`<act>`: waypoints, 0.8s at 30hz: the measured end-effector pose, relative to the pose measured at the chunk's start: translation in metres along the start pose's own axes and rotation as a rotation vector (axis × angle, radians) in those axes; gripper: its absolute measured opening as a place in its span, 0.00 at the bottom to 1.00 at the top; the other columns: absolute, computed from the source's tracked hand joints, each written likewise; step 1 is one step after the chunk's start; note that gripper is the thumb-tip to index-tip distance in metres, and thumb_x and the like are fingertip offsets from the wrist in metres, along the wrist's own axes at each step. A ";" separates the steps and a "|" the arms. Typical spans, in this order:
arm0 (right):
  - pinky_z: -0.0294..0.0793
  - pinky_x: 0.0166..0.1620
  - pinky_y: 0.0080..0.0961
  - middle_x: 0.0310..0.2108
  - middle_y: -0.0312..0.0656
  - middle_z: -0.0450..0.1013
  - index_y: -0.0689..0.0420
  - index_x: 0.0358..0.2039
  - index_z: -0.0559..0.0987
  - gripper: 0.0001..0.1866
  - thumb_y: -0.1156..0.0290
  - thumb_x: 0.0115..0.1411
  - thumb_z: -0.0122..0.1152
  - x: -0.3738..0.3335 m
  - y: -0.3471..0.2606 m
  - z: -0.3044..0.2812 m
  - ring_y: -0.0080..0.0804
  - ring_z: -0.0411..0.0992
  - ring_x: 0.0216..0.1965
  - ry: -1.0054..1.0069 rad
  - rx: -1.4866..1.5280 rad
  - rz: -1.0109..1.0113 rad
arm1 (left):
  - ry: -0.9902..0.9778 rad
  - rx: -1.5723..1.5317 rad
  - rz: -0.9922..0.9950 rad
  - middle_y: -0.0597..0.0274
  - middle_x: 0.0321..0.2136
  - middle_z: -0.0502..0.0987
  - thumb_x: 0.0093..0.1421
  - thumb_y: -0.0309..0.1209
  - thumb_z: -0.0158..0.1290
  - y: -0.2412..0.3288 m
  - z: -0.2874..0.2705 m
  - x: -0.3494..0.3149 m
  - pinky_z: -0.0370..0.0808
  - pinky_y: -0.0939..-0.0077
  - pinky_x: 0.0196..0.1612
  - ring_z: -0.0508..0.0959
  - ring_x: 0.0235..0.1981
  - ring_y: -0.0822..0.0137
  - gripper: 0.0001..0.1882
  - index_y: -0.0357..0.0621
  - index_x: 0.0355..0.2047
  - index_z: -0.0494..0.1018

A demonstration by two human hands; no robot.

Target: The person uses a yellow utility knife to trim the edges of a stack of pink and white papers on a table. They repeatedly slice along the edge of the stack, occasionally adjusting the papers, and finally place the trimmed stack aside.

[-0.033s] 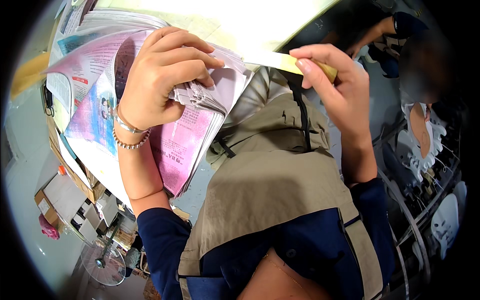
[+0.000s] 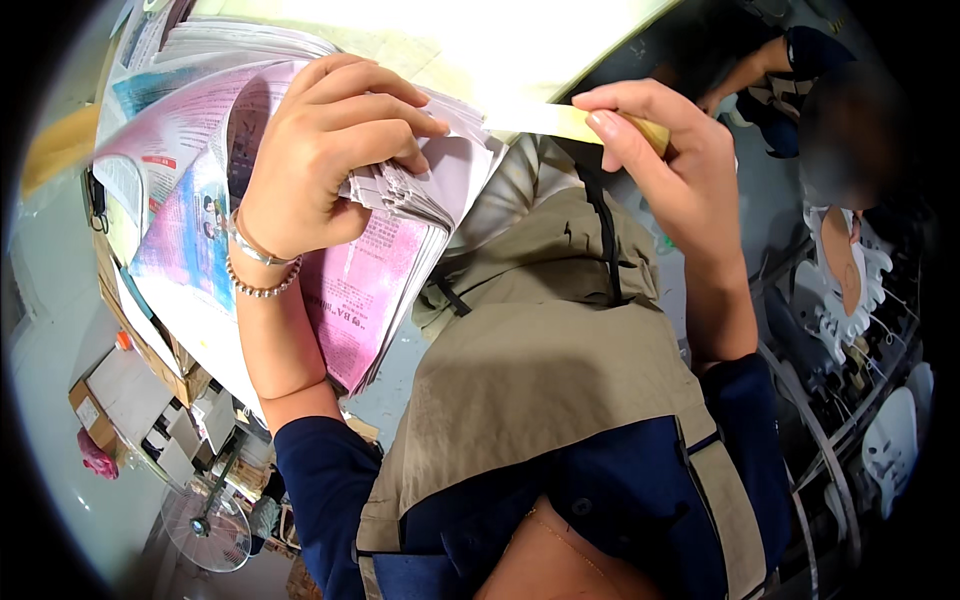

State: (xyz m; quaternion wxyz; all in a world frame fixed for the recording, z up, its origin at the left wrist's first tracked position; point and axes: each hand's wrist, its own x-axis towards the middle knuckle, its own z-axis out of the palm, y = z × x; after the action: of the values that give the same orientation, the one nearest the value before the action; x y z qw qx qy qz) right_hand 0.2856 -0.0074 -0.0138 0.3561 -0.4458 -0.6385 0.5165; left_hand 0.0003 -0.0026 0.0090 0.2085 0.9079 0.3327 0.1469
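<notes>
A thick stack of newspapers [image 2: 365, 300], with pink and blue printed pages, lies at the left and hangs over the table's near edge. Curled over it, my left hand [image 2: 320, 150] grips a bunched wad of its folded paper edges. To the right, my right hand [image 2: 685, 165] pinches a flat yellow strip [image 2: 560, 122] between thumb and fingers. The strip's far end reaches the paper's right edge, where glare hides whether it touches. I cannot make out what the strip is made of.
A brightly lit pale tabletop [image 2: 480, 50] extends beyond the papers. At the right, another person's arm [image 2: 750, 75] shows near a rack with white cut-out shapes [image 2: 890, 440]. A standing fan [image 2: 205, 525] and a cardboard box [image 2: 92, 415] are at the lower left.
My right hand has shifted very slightly left and up with the yellow strip. The left hand and newspapers look unmoved.
</notes>
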 end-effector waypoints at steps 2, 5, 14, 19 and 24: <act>0.68 0.28 0.15 0.25 0.36 0.74 0.62 0.37 0.81 0.08 0.71 0.62 0.58 0.010 -0.001 -0.002 0.16 0.68 0.23 -0.055 -0.036 0.008 | 0.012 -0.005 0.002 0.62 0.36 0.82 0.36 0.40 0.51 0.001 0.001 0.002 0.66 0.57 0.52 0.78 0.44 0.54 0.14 0.44 0.21 0.74; 0.66 0.26 0.15 0.22 0.35 0.73 0.61 0.36 0.81 0.08 0.70 0.62 0.59 0.020 -0.008 -0.005 0.16 0.66 0.21 -0.098 -0.061 -0.007 | 0.024 -0.021 0.007 0.63 0.35 0.82 0.35 0.36 0.52 0.001 0.001 0.006 0.66 0.57 0.51 0.78 0.43 0.55 0.12 0.45 0.21 0.74; 0.61 0.26 0.13 0.25 0.31 0.72 0.64 0.36 0.80 0.08 0.72 0.63 0.59 0.040 -0.020 -0.019 0.14 0.63 0.23 -0.267 -0.325 -0.013 | 0.040 -0.011 0.002 0.64 0.34 0.81 0.32 0.28 0.51 0.004 0.002 0.007 0.66 0.57 0.53 0.78 0.43 0.57 0.10 0.45 0.20 0.73; 0.62 0.28 0.15 0.23 0.31 0.71 0.64 0.34 0.80 0.07 0.72 0.62 0.59 0.043 -0.023 -0.017 0.14 0.63 0.24 -0.313 -0.301 -0.123 | 0.057 -0.028 -0.011 0.64 0.34 0.81 0.31 0.25 0.49 0.007 0.003 0.008 0.66 0.58 0.53 0.78 0.42 0.58 0.10 0.45 0.20 0.72; 0.71 0.34 0.30 0.25 0.50 0.75 0.63 0.32 0.80 0.10 0.67 0.59 0.60 0.060 -0.026 -0.020 0.44 0.73 0.27 -0.386 -0.424 -0.174 | 0.069 -0.044 -0.015 0.64 0.32 0.80 0.30 0.25 0.48 0.005 0.006 0.009 0.67 0.59 0.52 0.78 0.42 0.57 0.10 0.44 0.19 0.71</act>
State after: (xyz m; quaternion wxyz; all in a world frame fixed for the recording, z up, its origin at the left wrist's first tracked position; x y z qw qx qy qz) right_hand 0.2776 0.0537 0.0157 0.1701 -0.3474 -0.8238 0.4143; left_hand 0.0123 -0.0014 0.0071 0.2177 0.8951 0.3430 0.1838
